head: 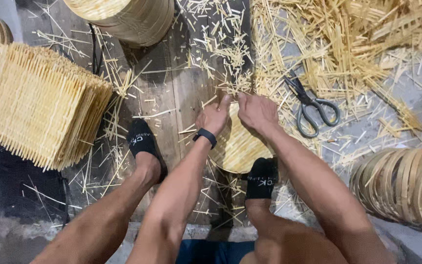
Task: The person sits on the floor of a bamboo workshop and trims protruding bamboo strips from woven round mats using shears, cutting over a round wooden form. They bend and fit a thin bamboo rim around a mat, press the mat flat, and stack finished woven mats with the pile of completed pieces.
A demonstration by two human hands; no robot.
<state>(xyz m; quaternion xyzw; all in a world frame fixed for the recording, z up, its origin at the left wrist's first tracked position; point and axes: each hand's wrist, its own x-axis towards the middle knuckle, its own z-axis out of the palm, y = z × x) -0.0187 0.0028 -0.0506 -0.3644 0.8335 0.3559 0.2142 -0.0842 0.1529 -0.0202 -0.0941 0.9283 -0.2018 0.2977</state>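
My left hand (214, 116) and my right hand (256, 110) press side by side on the far edge of a round woven bamboo disc (238, 149) lying on the floor. Fingers of both hands curl onto its rim. A black band sits on my left wrist (204, 136). My right foot in a black sock (261, 177) rests on the near edge of the disc. My left foot (142, 142) stands on the dark wooden boards to the left.
Grey scissors (312, 107) lie just right of my hands among bamboo slivers. A stack of square woven mats (40, 105) sits at left, bamboo hoops (406, 186) at right, a round bamboo stack (128, 17) at top. Loose strips (348, 44) cover the far floor.
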